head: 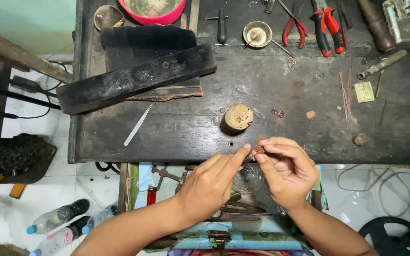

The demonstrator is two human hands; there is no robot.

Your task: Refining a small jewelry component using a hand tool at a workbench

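Note:
My right hand [286,173] pinches a tiny reddish copper piece [260,149] between thumb and fingers, just off the front edge of the dark workbench [281,85]. My left hand [213,182] reaches in from the left with its index finger stretched out, its tip close to that piece; I cannot tell whether it touches. Below both hands sits a small clear glass bowl [247,179]. Two more small reddish pieces [277,113] lie on the bench behind my hands.
A round wooden stub [237,117] stands near the bench front. Metal tweezers [138,124] lie left of it. Charred wooden blocks [138,78] sit at back left; red pliers [296,26], cutters [327,29], a small dish [257,34] and a pink bowl [153,10] along the back. Bottles [58,217] lie on the floor.

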